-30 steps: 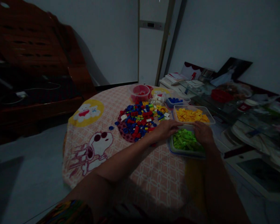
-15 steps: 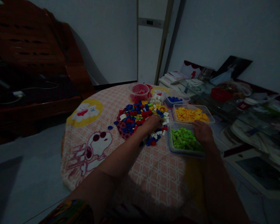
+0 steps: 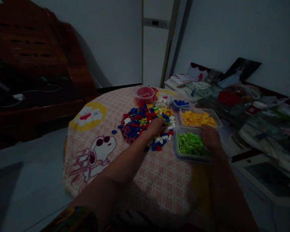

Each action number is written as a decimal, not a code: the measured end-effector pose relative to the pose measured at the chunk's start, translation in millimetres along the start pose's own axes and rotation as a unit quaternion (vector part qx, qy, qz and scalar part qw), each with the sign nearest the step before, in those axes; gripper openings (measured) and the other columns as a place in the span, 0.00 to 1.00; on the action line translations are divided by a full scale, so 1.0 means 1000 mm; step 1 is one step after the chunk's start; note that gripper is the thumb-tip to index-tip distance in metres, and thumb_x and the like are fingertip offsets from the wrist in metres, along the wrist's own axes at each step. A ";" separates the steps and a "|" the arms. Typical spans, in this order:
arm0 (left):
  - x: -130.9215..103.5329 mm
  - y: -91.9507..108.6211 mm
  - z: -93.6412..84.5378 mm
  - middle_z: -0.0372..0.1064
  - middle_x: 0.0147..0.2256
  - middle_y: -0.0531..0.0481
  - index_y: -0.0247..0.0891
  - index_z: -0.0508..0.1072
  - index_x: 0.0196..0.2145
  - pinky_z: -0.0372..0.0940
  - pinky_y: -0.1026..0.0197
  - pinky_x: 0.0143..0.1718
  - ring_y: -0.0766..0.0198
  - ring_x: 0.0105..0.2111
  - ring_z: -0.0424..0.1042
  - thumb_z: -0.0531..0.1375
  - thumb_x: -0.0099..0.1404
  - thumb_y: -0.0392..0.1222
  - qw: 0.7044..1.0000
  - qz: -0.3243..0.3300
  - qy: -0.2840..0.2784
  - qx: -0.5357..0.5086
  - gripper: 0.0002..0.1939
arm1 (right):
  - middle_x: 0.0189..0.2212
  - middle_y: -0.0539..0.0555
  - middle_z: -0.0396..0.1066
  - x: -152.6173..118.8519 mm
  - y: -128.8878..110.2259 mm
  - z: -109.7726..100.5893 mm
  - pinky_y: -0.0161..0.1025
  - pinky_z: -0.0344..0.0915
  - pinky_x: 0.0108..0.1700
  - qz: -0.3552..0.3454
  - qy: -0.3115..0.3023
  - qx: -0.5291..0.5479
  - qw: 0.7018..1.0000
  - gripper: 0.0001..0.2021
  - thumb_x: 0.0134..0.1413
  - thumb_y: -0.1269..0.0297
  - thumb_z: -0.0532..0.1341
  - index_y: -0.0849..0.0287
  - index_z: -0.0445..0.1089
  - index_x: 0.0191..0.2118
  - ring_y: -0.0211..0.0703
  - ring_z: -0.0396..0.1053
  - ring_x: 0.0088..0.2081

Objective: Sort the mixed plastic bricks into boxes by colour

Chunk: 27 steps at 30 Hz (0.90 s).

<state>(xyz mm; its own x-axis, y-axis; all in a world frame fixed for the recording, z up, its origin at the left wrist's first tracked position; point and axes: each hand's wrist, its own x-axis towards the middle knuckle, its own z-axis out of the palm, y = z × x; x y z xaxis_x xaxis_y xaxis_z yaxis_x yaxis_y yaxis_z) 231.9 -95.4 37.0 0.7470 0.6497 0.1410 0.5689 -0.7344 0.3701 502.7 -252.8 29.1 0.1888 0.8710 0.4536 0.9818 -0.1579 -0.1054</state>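
My left hand [image 3: 157, 126] reaches into a heap of mixed toy building bricks [image 3: 137, 122], its fingers bent together at the heap's right side. What its fingertips hold, if anything, is hidden. White bricks [image 3: 172, 121] lie just right of the fingers. My right hand [image 3: 210, 137] is closed over the back right rim of a clear plastic box [image 3: 193, 158] with green bricks [image 3: 190, 143] inside. Right behind it stands another plastic box [image 3: 219, 124], filled with yellow bricks [image 3: 198, 118].
Farther back are a box of blue bricks [image 3: 181, 102] and a round pink tub [image 3: 145, 96] with a few red bricks. A patterned cloth [image 3: 164, 180] covers the round table. A cluttered glass-topped cabinet [image 3: 207, 93] stands right; a wooden bench [image 3: 38, 64] is at left.
My left hand has drawn back slightly to the left within the heap, fingers still bent. My right hand stays on the green-brick box's rim.
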 end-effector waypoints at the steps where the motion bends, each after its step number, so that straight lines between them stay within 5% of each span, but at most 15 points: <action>1: 0.000 -0.001 0.000 0.77 0.42 0.45 0.37 0.80 0.41 0.67 0.60 0.47 0.57 0.44 0.74 0.59 0.62 0.33 1.000 -0.006 0.004 -0.005 0.12 | 0.49 0.64 0.75 0.000 0.000 0.000 0.55 0.66 0.58 -0.002 0.002 0.001 1.000 0.18 0.58 0.67 0.51 0.62 0.76 0.46 0.56 0.70 0.53; 7: 0.002 0.003 -0.007 0.78 0.38 0.45 0.35 0.79 0.39 0.67 0.60 0.45 0.59 0.40 0.75 0.60 0.62 0.34 0.995 0.013 0.056 -0.087 0.09 | 0.50 0.63 0.75 0.000 0.000 0.001 0.57 0.65 0.58 0.005 -0.001 0.009 1.000 0.18 0.58 0.67 0.51 0.60 0.77 0.46 0.57 0.70 0.54; 13: -0.003 0.043 -0.011 0.77 0.34 0.49 0.34 0.78 0.40 0.66 0.63 0.39 0.64 0.34 0.74 0.61 0.62 0.35 0.968 0.077 0.080 -0.225 0.09 | 0.46 0.62 0.77 0.002 0.001 0.001 0.57 0.67 0.56 0.002 0.017 0.018 1.000 0.19 0.57 0.67 0.51 0.59 0.78 0.44 0.57 0.71 0.51; 19: -0.010 0.068 -0.003 0.77 0.46 0.43 0.35 0.75 0.51 0.68 0.60 0.47 0.62 0.43 0.75 0.58 0.64 0.32 0.953 0.163 0.062 -0.248 0.17 | 0.48 0.62 0.76 0.002 -0.003 -0.002 0.57 0.67 0.57 0.005 0.005 0.007 1.000 0.19 0.56 0.68 0.51 0.60 0.79 0.44 0.57 0.72 0.51; 23: -0.005 0.049 -0.017 0.76 0.49 0.43 0.37 0.75 0.52 0.67 0.57 0.51 0.60 0.46 0.75 0.57 0.65 0.32 0.967 0.128 0.099 -0.199 0.19 | 0.49 0.61 0.76 0.003 -0.003 -0.003 0.58 0.66 0.57 0.016 -0.001 0.006 1.000 0.19 0.55 0.71 0.52 0.59 0.79 0.45 0.57 0.72 0.52; 27: -0.001 0.006 -0.044 0.76 0.48 0.44 0.38 0.77 0.51 0.66 0.55 0.55 0.58 0.49 0.73 0.56 0.65 0.33 0.978 0.022 0.174 -0.115 0.18 | 0.48 0.61 0.76 0.002 0.000 -0.001 0.58 0.67 0.57 0.009 0.000 0.011 1.000 0.20 0.55 0.70 0.52 0.59 0.79 0.45 0.57 0.72 0.52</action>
<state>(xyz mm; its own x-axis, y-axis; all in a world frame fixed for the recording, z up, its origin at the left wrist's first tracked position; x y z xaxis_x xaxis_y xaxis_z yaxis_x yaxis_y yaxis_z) 219.4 -91.8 79.4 0.5840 0.6750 0.4509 0.4166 -0.7260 0.5472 503.0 -251.4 31.1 0.2069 0.8677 0.4520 0.9775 -0.1640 -0.1326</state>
